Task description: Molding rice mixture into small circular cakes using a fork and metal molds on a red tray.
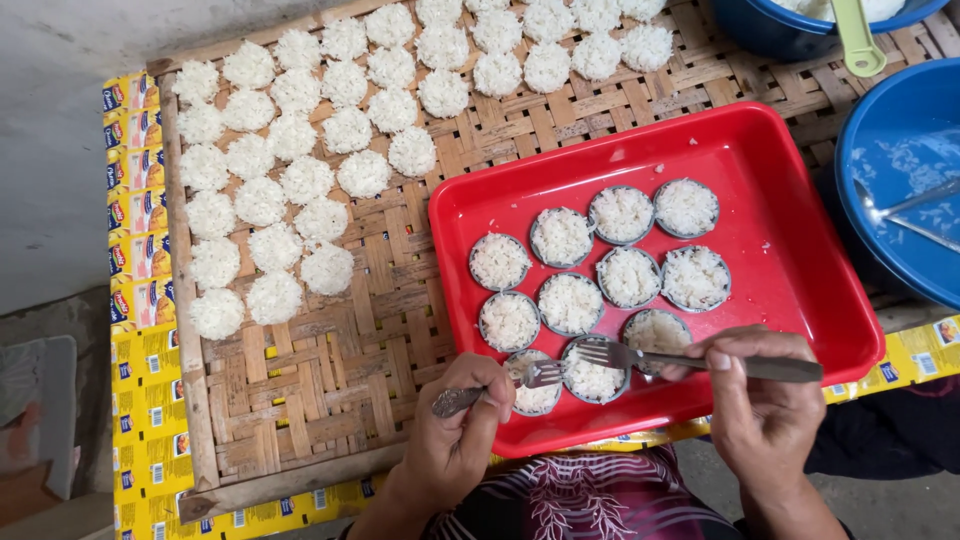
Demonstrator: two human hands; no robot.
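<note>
At the left of the frame, a woven bamboo mat is carrying loose rice cakes in rows; you can count about thirty-six before the top edge cuts them off.

Lower centre, your left hand is gripping a fork, fingers clenched round the handle, tines resting on the nearest ring mould at the front edge of the red tray.

Just right of it, your right hand is holding a second fork, fingers pinched on the handle, tines lying over the next mould.

The tray is holding ten moulds packed with rice, set close together in the tray's middle. The rice is likely soft and sticky and looks apt to crumble. So it seems wiser to take hold of the stiff metal ring than the rice itself. Each one is probably light.

At the upper right, two blue bowls are sitting just beyond the tray. The upper one is carrying a pale green scoop, and the lower one is holding a metal utensil.
</note>
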